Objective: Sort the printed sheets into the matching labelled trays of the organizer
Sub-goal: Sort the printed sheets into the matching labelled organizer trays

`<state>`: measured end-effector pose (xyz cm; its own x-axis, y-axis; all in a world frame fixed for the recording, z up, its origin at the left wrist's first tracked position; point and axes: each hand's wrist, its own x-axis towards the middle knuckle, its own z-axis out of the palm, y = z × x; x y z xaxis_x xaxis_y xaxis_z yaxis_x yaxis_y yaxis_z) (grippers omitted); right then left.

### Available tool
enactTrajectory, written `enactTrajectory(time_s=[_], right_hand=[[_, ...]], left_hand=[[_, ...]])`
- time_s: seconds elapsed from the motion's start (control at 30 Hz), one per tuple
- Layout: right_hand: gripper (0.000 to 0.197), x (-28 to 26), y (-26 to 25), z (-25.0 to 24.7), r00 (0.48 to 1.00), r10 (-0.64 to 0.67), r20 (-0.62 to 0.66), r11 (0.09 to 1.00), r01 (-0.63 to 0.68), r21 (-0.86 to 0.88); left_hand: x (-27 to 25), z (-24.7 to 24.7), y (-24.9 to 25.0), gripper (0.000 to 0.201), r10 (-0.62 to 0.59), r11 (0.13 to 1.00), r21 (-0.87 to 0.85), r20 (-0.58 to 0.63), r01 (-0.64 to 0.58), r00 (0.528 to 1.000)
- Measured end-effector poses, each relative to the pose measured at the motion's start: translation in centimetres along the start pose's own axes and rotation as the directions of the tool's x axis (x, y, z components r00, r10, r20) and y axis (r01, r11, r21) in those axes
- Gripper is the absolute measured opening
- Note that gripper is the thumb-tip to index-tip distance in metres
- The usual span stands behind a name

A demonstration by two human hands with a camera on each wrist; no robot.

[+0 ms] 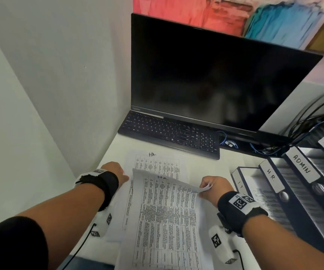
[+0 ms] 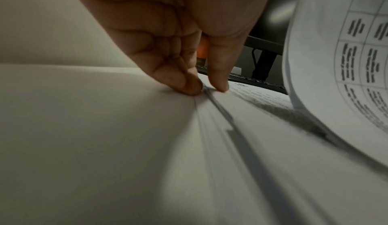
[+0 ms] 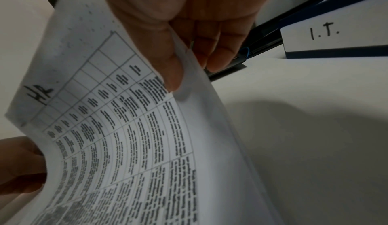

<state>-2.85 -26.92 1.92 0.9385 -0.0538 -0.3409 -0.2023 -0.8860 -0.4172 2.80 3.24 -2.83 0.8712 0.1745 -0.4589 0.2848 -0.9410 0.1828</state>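
White desk (image 1: 116, 145) bears the paper stack (image 1: 157, 164), where the left hand (image 1: 116, 171) presses straight fingertips (image 2: 190, 87) while the right hand (image 1: 214, 187) pinches the lifted HR sheet (image 1: 167, 211) beside it.

You were at an office desk (image 1: 206, 164): a dark monitor (image 1: 215, 75) and black keyboard (image 1: 169, 133) stood before you, binders (image 1: 297, 184) labelled I.T., H.R. and ADMIN lined up at your right, cables (image 1: 313, 121) tangled behind them.
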Motion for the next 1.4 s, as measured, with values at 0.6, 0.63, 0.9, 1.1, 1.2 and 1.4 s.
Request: enactTrajectory(time_s=[0.6, 0.63, 0.9, 1.1, 1.2, 1.4], right_hand=[[0.029, -0.6, -0.4, 0.6, 0.999, 0.032, 0.018, 0.999, -0.032, 0.004], [0.029, -0.7, -0.4, 0.6, 0.999, 0.034, 0.015, 0.999, -0.034, 0.007], [0.028, -1.2, -0.4, 0.5, 0.999, 0.043, 0.009, 0.999, -0.043, -0.011], [0.017, -1.5, -0.5, 0.2, 0.999, 0.049, 0.023, 0.998, -0.048, -0.030], [0.015, -1.5, -0.3, 0.1, 0.999, 0.050, 0.018, 0.999, -0.050, -0.019], [0.012, -1.4, -0.2, 0.3, 0.998, 0.064, 0.022, 0.998, -0.063, -0.016]], left_hand=[[-0.3, 0.2, 1.0, 0.018, -0.093, 0.992, 0.086, -0.003, 0.093, 0.996], [-0.3, 0.1, 1.0, 0.014, -0.095, 0.992, 0.086, -0.002, 0.095, 0.995], [-0.7, 0.0, 1.5, 0.013, -0.057, 0.986, 0.163, 0.084, 0.043, 0.995], [-1.4, 0.8, 1.8, 0.027, 0.010, 0.957, 0.284, 0.146, -0.051, 0.989], [-0.8, 1.4, 1.3, 0.022, 0.043, 0.961, 0.268, 0.116, -0.073, 0.992], [-1.3, 0.3, 1.4, 0.026, 0.114, 0.978, 0.173, 0.019, -0.116, 0.993]])
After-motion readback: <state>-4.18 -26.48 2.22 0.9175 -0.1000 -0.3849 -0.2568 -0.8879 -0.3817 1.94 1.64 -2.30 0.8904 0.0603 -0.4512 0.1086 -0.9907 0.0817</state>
